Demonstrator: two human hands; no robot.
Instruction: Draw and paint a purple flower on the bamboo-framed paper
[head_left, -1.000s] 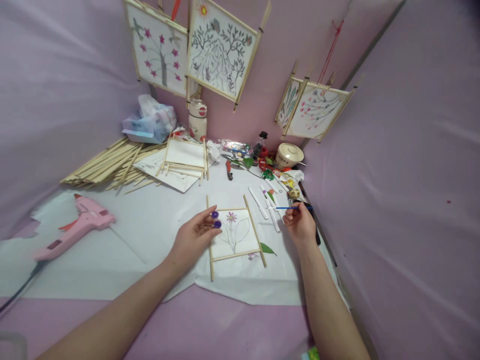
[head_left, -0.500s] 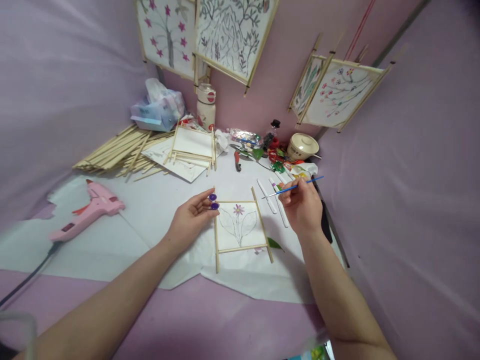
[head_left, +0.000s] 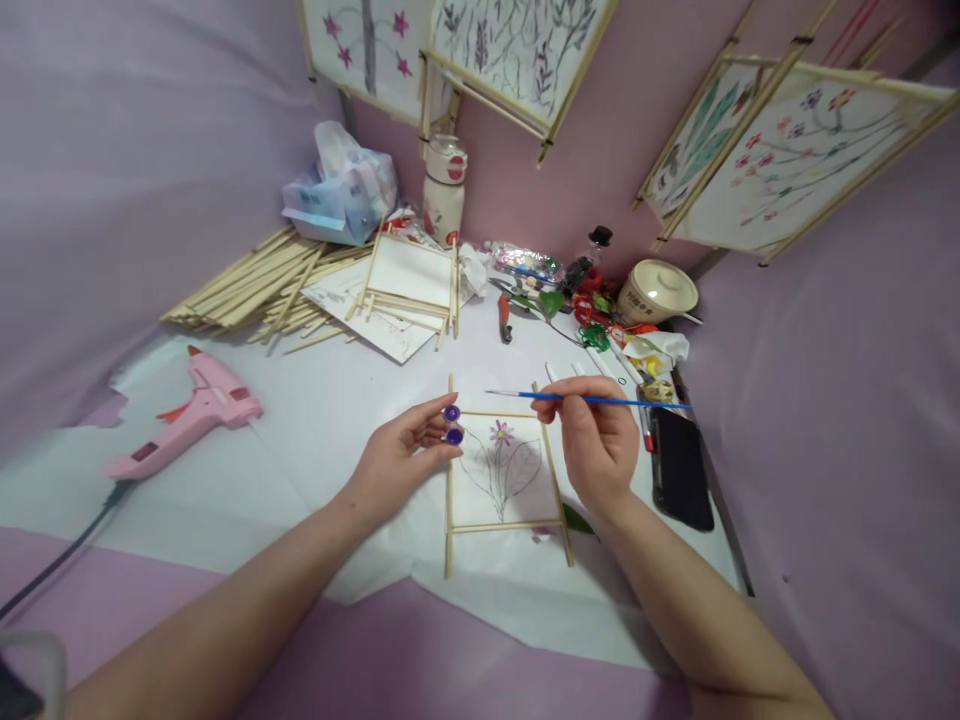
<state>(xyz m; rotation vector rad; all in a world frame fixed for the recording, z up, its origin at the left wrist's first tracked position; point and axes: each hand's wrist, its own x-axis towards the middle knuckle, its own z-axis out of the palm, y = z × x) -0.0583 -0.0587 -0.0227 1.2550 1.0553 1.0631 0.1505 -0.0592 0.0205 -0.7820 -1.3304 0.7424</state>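
My left hand (head_left: 397,455) pinches a small open paint pot (head_left: 454,437) between thumb and fingers; two round purple parts show, likely pot and flipped lid. It sits at the left edge of a stick-framed drawing (head_left: 480,504) lying on the table. On the white sheet are two large outlined leaves and a small pink-purple flower (head_left: 502,432) with a yellow centre. Over the frame's upper right corner, my right hand (head_left: 600,445) grips a thin blue paintbrush (head_left: 517,395). Its bristle tip points left, above the frame's top stick and apart from the pot.
A pink glue gun (head_left: 202,408) lies at left, before a pile of wooden sticks (head_left: 240,285). Behind stand a tissue box (head_left: 341,200), a bottle (head_left: 445,190) and a lidded bowl (head_left: 658,292). A black phone (head_left: 681,468) lies at right. Framed pictures (head_left: 517,60) hang above.
My right hand has come down and left, bringing the brush over the framed drawing's top edge. The left hand still holds the paint pot. The whole view has shifted.
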